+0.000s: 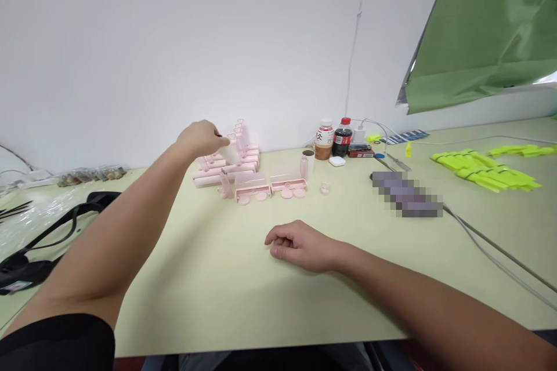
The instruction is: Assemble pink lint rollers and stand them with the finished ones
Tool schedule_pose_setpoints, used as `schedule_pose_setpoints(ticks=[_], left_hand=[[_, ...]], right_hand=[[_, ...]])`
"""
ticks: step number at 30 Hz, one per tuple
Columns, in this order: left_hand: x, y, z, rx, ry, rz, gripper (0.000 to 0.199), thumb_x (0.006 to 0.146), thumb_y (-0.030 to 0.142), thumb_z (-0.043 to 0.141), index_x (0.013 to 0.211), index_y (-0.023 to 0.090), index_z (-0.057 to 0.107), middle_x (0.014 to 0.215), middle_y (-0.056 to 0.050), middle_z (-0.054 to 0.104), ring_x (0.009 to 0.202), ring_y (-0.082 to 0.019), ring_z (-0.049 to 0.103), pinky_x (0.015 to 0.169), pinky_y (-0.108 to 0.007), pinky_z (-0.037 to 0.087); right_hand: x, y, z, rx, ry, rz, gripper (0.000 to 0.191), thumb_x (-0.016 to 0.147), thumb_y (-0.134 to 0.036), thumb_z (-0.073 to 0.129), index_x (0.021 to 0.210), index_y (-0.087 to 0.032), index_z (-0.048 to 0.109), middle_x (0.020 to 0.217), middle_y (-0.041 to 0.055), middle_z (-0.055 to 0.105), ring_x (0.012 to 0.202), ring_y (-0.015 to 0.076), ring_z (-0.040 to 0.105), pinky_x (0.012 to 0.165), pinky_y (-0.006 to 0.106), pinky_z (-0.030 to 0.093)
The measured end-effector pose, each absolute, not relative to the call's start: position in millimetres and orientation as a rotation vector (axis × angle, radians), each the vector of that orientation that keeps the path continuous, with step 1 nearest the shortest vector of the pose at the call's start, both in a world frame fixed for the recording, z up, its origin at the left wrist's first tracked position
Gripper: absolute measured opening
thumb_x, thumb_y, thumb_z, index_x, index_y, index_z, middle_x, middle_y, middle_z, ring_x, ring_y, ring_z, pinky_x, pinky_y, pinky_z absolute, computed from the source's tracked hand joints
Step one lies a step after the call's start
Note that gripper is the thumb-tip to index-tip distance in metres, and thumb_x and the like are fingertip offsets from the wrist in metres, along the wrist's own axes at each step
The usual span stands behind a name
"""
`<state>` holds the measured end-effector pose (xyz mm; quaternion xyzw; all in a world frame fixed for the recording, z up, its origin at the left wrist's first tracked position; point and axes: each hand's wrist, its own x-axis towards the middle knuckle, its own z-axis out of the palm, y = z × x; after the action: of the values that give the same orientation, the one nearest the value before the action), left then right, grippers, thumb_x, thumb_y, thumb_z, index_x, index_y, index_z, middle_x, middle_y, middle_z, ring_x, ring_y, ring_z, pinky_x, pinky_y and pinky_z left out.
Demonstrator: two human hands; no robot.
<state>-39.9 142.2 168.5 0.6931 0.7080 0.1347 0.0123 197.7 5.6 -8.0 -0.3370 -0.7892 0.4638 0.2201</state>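
Observation:
My left hand (203,138) reaches to the back of the table, with thumb and fingers closed on a pale, cup-like piece (230,153). Around that piece stand and lie several pink plastic parts, among them long pink cases (226,175). My right hand (300,245) rests on the table nearer to me, loosely curled, with thumb and forefinger apart and nothing visible in it. Beyond it are two pink cases with clear lids, a left one (252,184) and a right one (288,177). Pink discs (261,196) lie before them.
A small clear piece (325,188) and a white cup (308,161) are right of the cases. A supplement-style bottle (324,139) and a cola bottle (342,137) stand by the wall. Yellow-green strips (483,168) lie right; black straps (69,220) lie left. Cables cross the right side.

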Motion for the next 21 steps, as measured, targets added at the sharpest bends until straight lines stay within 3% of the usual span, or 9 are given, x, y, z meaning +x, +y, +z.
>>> schedule_pose_setpoints(ticks=[3,5,7,11,14,17,21], left_hand=[[-20.7,97.1,151.4,1.989,1.670,0.951,0.041,0.082,0.056,0.055,0.101,0.020,0.062,0.075,-0.006,0.069,0.071,-0.021,0.067,0.058,-0.028,0.046],[-2.5,63.9,120.6,1.860,1.376,0.966,0.049,0.086,0.063,0.044,0.101,0.019,0.060,0.071,-0.006,0.068,0.067,-0.018,0.067,0.060,-0.028,0.048],[13.8,36.8,81.9,1.808,1.216,0.857,0.052,0.086,0.066,0.042,0.098,0.019,0.059,0.077,-0.007,0.069,0.068,-0.018,0.067,0.062,-0.028,0.050],[26.0,20.4,15.5,2.024,1.240,0.809,0.055,0.094,0.060,0.025,0.106,0.018,0.059,0.104,-0.010,0.069,0.092,-0.021,0.065,0.082,-0.034,0.051],[20.3,34.4,-11.1,2.435,1.541,0.685,0.050,0.093,0.054,0.036,0.127,0.020,0.052,0.135,-0.012,0.054,0.128,-0.030,0.043,0.107,-0.048,0.032],[14.9,50.4,-22.8,2.514,1.743,0.409,0.061,0.092,0.058,0.035,0.139,0.019,0.043,0.151,-0.013,0.037,0.140,-0.037,0.025,0.111,-0.055,0.021],[16.1,53.2,-24.0,2.482,1.773,0.224,0.069,0.091,0.065,0.027,0.141,0.019,0.042,0.151,-0.014,0.036,0.139,-0.040,0.026,0.109,-0.057,0.021]], right_hand=[[195.2,9.2,-13.3,-0.896,-1.992,1.340,0.045,0.087,-0.044,0.059,0.125,-0.021,0.055,0.091,0.0038,0.061,0.070,0.0131,0.053,0.064,0.027,0.045],[193.2,12.4,-15.3,-0.795,-1.758,1.376,0.065,0.083,-0.052,0.063,0.137,-0.024,0.041,0.109,0.0080,0.056,0.077,0.0150,0.054,0.066,0.030,0.048],[192.4,15.9,-14.9,-0.686,-1.517,1.371,0.071,0.079,-0.058,0.063,0.136,-0.025,0.037,0.115,0.0100,0.054,0.086,0.0184,0.056,0.072,0.033,0.050],[196.1,23.9,-9.8,-0.840,-1.256,1.239,0.053,0.079,-0.058,0.063,0.112,-0.019,0.054,0.100,0.0079,0.060,0.090,0.0216,0.056,0.079,0.035,0.046],[199.2,27.6,-7.0,-1.060,-1.267,1.097,0.047,0.077,-0.054,0.066,0.104,-0.017,0.057,0.099,0.0072,0.062,0.089,0.0216,0.055,0.078,0.034,0.044],[198.9,26.5,-5.6,-1.107,-1.345,1.073,0.044,0.076,-0.051,0.066,0.103,-0.017,0.058,0.094,0.0057,0.062,0.084,0.0210,0.055,0.075,0.034,0.043],[196.4,21.5,-4.4,-1.063,-1.454,1.070,0.041,0.077,-0.048,0.066,0.103,-0.018,0.057,0.092,0.0051,0.063,0.084,0.0216,0.055,0.076,0.034,0.043]])
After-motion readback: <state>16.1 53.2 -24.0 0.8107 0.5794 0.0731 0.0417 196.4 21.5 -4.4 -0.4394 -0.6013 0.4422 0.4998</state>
